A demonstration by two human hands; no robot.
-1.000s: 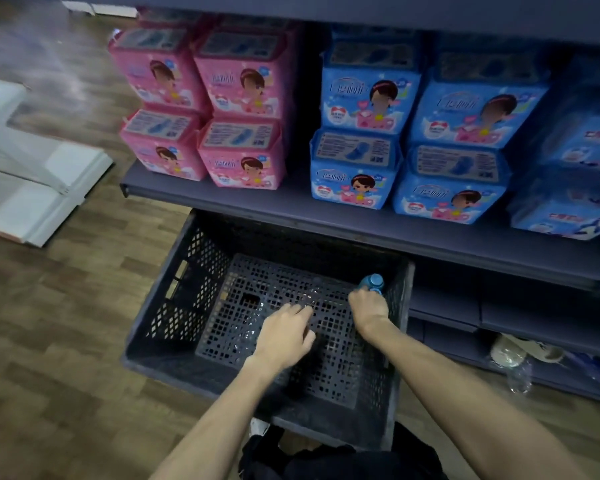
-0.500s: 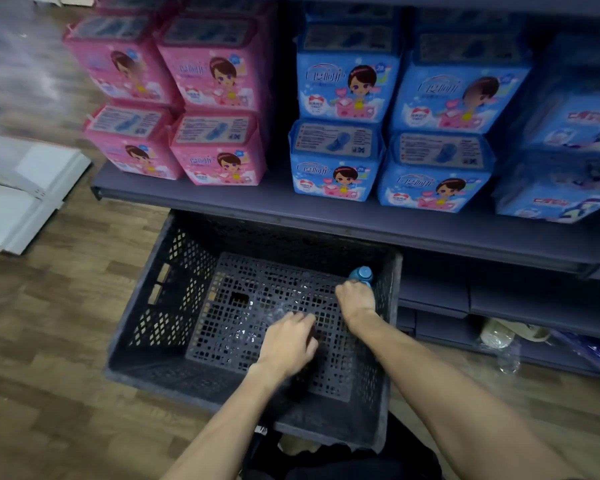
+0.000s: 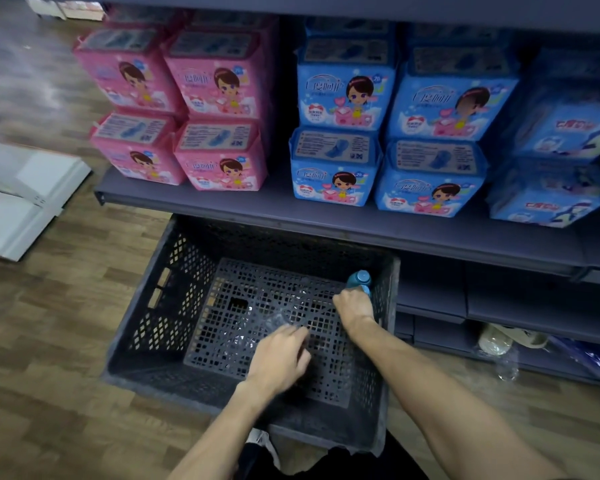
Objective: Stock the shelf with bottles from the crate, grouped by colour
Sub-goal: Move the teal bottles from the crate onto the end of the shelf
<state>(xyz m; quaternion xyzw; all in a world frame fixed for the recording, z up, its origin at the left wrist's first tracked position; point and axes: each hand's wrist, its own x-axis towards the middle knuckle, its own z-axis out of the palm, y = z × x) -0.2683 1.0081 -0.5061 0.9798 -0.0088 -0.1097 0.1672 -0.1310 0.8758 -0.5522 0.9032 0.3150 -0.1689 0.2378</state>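
The right hand point(image 3: 355, 304) is down in the crate point(image 3: 146, 306) at its 2 o'clock corner, fingers curled round a blue-capped bottle point(image 3: 359, 280) that stands upright against the right wall. The left hand point(image 3: 279, 356) reaches into the middle of the crate with its fingers bent over a clear bottle point(image 3: 274, 320) lying on the mesh floor; whether it has closed on that bottle or only touches it I cannot tell, since the plastic is see-through and the fingertips are hidden.

As for progress, the crate looks almost emptied: apart from these two bottles I make out nothing else on its floor, so most of the stock seems to be out already. Where those went cannot be checked, because the lower shelves point(image 3: 499, 306) at 3 o'clock are mostly out of view. One clear bottle point(image 3: 506, 365) stands on the floor in front of the lowest tier, near some pale items I cannot identify. What is left, by my reckoning, is to lift these last two and set each with its own colour.

The biggest thing here is the dark shelving unit, whose upper shelf point(image 3: 326, 216) overhangs the crate's far edge at 12 o'clock. It carries stacked packets, already sorted by colour: pink packs point(image 3: 219, 91) toward 11 o'clock, blue packs point(image 3: 347, 98) from 12 to 2 o'clock. The floor point(image 3: 49, 341) is wood-patterned plank, with white panels point(image 3: 25, 202) lying at 9 o'clock.
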